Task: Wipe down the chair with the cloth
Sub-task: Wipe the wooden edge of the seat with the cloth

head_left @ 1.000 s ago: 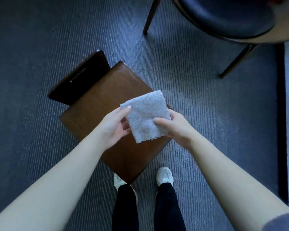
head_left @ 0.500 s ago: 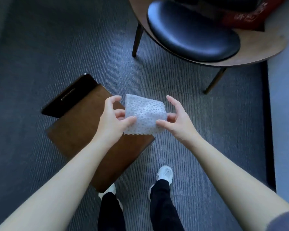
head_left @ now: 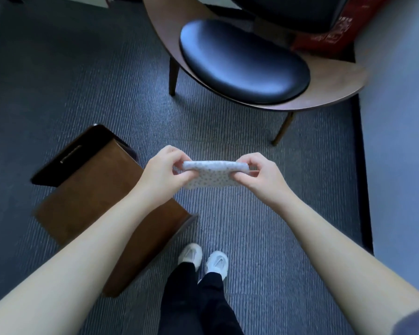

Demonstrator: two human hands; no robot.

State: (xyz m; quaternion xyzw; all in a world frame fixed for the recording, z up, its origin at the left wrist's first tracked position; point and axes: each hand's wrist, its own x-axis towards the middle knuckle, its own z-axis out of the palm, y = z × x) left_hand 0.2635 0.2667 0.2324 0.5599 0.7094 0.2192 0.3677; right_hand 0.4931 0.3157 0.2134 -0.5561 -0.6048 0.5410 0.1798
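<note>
Grey carpet (head_left: 107, 93) covers the floor. Above it the folded cloth (head_left: 213, 176) is held level between both hands, its long axis running left to right. The left hand (head_left: 163, 172) pinches one end and the right hand (head_left: 261, 177) the other, fingers curled. The chair (head_left: 242, 64) stands ahead, apart from the cloth. A wooden stool (head_left: 102, 194) sits beneath the left forearm.
</note>
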